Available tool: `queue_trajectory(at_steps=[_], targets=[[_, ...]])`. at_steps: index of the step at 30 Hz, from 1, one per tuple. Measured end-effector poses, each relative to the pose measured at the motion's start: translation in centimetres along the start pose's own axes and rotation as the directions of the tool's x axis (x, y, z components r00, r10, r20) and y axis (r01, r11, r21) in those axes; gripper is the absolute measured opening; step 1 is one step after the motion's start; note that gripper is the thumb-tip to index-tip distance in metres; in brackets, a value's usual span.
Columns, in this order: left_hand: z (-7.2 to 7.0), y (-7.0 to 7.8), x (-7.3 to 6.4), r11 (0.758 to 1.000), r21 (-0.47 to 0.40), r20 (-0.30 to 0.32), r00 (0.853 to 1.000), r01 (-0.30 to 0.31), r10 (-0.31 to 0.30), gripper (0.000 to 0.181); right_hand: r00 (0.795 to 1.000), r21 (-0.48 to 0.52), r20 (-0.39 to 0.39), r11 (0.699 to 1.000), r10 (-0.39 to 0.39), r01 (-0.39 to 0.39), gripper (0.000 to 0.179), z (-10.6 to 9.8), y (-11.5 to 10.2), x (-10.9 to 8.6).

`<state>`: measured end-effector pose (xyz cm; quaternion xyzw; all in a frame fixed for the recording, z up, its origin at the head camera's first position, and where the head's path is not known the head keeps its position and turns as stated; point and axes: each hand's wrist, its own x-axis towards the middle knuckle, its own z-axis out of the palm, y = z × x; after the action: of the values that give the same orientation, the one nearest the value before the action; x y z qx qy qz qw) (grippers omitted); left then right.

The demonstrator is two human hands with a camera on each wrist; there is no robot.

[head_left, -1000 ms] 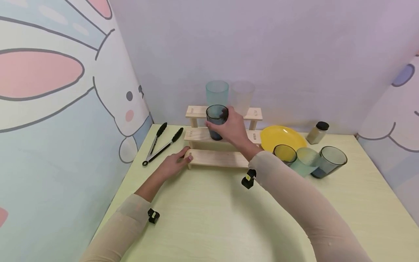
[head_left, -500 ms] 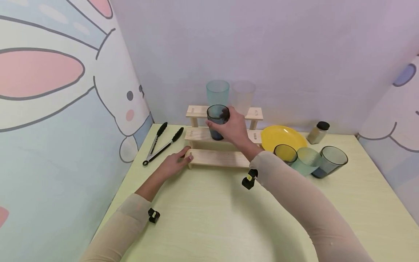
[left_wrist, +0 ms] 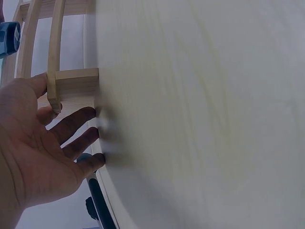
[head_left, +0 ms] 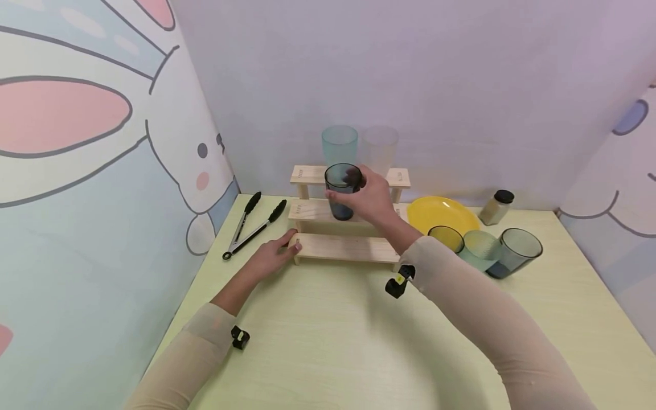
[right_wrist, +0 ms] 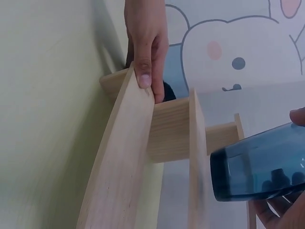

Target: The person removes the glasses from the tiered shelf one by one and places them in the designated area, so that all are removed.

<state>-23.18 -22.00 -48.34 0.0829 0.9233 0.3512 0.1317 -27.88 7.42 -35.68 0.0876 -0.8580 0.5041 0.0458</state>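
A three-tier wooden shelf stands against the back wall. My left hand pinches the left end of its lowest board, thumb on top; in the left wrist view the other fingers spread below it. With thumb and fingers curled round a dark blue glass, my right hand holds it upright at the middle tier. The right wrist view has the glass's base close to the middle board. Behind, on the top tier, stand a light blue tumbler and a clear frosted tumbler.
Black-and-silver tongs lie spread at the left. To the right are a yellow plate, an amber-looking glass, a pale green glass, a grey-blue glass and a black-capped jar. Painted walls flank the table.
My right hand and forearm have shifted slightly to the right, taking the dark blue glass along a little. My left hand stays in place on the shelf end.
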Motion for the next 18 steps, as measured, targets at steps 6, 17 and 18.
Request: queue_trajectory(at_steps=[6, 17, 18], targets=[[0.0, -0.1, 0.1, 1.0, 0.008, -0.002, 1.0, 0.001, -0.001, 0.08, 0.998, 0.081, 0.05, 0.996, 0.045, -0.048, 0.066, -0.9, -0.3, -0.2], [0.1, -0.3, 0.2, 1.0, 0.021, -0.005, 1.0, -0.002, 0.002, 0.08, 0.988, 0.201, 0.157, 0.979, -0.004, -0.028, 0.072, -3.5, 0.3, -0.1], [0.1, -0.3, 0.2, 1.0, 0.022, -0.005, 1.0, -0.003, 0.003, 0.081, 0.986, 0.198, 0.169, 0.98, -0.006, -0.028, 0.072, -3.8, 0.4, 0.0]])
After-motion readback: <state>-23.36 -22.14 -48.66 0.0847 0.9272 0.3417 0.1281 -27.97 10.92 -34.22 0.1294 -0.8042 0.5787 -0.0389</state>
